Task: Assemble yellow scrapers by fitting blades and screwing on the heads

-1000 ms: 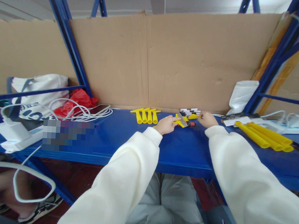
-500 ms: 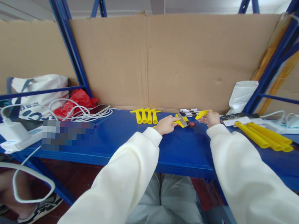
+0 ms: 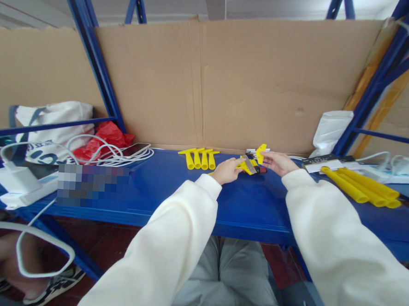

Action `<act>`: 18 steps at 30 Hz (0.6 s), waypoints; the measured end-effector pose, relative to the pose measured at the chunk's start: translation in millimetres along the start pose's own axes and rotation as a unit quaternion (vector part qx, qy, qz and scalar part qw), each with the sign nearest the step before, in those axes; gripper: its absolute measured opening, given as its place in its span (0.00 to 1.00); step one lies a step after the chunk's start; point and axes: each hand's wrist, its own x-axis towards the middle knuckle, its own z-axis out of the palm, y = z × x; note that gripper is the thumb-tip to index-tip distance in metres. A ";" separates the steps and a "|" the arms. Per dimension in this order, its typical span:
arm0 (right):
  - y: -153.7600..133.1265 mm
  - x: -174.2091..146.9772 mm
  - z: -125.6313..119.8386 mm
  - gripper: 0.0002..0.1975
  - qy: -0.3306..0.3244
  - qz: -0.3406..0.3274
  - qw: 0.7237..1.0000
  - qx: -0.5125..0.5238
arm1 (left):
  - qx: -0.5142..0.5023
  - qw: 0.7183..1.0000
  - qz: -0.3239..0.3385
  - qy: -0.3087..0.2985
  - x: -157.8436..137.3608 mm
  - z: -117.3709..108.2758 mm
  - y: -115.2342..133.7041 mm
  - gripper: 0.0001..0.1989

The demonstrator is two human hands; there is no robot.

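My left hand (image 3: 227, 170) is closed, its fingertips pinching a yellow scraper head with a metal blade (image 3: 248, 165) just above the blue shelf (image 3: 253, 206). My right hand (image 3: 280, 163) grips a flat, angular yellow plastic piece (image 3: 261, 152) between thumb and fingertips, tilted upright beside the blade. A small red and black object (image 3: 261, 170) lies against the scraper head; its kind cannot be made out. Behind the yellow piece, small black and white items (image 3: 250, 151) are partly hidden. To the left of my left hand, several yellow tubular handles (image 3: 197, 159) lie in a row.
Longer yellow tubes (image 3: 362, 186) lie at the right next to a black and white package (image 3: 328, 161). A white pouch (image 3: 331, 133) leans by the post. White cables (image 3: 121, 155), a red bag (image 3: 110, 138) and a power strip (image 3: 29, 193) occupy the left. Cardboard (image 3: 257, 82) stands behind.
My right hand has moved left with the yellow piece, which has turned more upright and now covers part of the black and white items. My left hand has hardly moved.
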 end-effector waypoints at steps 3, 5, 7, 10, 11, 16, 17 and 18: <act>-0.4 -5.7 7.3 0.03 -0.006 -0.016 1.000 -0.006 | -0.022 1.000 0.001 0.002 -0.1 0.4 0.2 0.24; 1.2 -7.3 11.3 0.07 -0.031 -0.031 0.999 -0.022 | -0.030 1.000 -0.004 -0.003 -0.6 -0.2 1.2 0.23; 3.9 -6.6 14.3 0.11 -0.065 -0.040 0.997 -0.025 | -0.029 0.999 -0.014 -0.009 -1.5 -1.6 3.0 0.21; 8.4 -3.1 16.5 0.14 -0.091 -0.047 0.995 -0.018 | -0.031 0.999 -0.023 -0.013 -2.6 -3.9 5.8 0.19; 9.6 -1.9 16.6 0.15 -0.092 -0.049 0.994 -0.018 | -0.034 0.999 -0.023 -0.013 -2.8 -4.6 6.6 0.18; 12.6 0.1 14.7 0.17 -0.087 -0.059 0.994 -0.037 | -0.040 0.999 -0.009 -0.010 -3.0 -6.0 8.2 0.16; 12.8 -0.3 14.3 0.17 -0.084 -0.063 0.994 -0.043 | -0.041 0.999 -0.004 -0.009 -3.1 -6.1 8.3 0.15; 12.9 -0.8 14.0 0.17 -0.081 -0.066 0.993 -0.049 | -0.042 0.999 0.001 -0.009 -3.2 -6.3 8.4 0.15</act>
